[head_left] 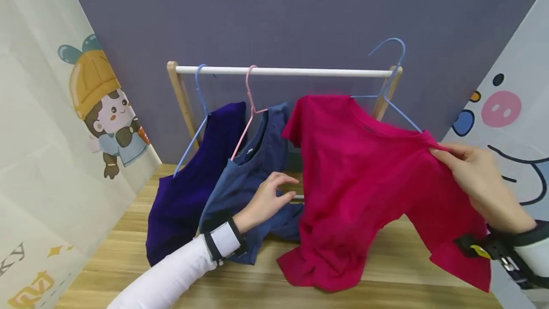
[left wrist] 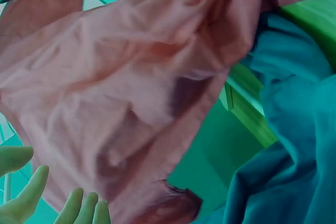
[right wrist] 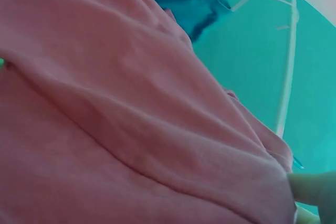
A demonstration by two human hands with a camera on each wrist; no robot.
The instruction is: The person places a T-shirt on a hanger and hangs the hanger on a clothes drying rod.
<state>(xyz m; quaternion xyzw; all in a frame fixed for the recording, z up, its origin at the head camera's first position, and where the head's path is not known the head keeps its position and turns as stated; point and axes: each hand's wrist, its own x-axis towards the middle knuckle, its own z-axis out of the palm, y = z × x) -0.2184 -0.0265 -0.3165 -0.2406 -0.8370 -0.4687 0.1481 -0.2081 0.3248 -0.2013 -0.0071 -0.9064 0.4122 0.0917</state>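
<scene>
A crimson short-sleeved T-shirt (head_left: 343, 166) is spread over a light blue hanger (head_left: 404, 116), whose hook rises above the right end of the rack's rail. My right hand (head_left: 482, 175) pinches the shirt's shoulder, at the hanger's right tip. Most of that hand is hidden by cloth in the right wrist view. Left of the T-shirt, my left hand (head_left: 268, 199) holds nothing, its fingers spread and gently bent, in front of a blue garment (head_left: 240, 185) on a pink hanger (head_left: 248, 123). In the left wrist view its fingertips show near the T-shirt's cloth.
A small rack with a white rail (head_left: 296, 71) and wooden legs (head_left: 182, 99) stands on the wood-grain table (head_left: 399, 271). Farther left hangs a dark purple garment (head_left: 184, 209) on another blue hanger (head_left: 188, 151). Behind is a grey panel (head_left: 279, 13), with cartoon-printed sheets at both sides.
</scene>
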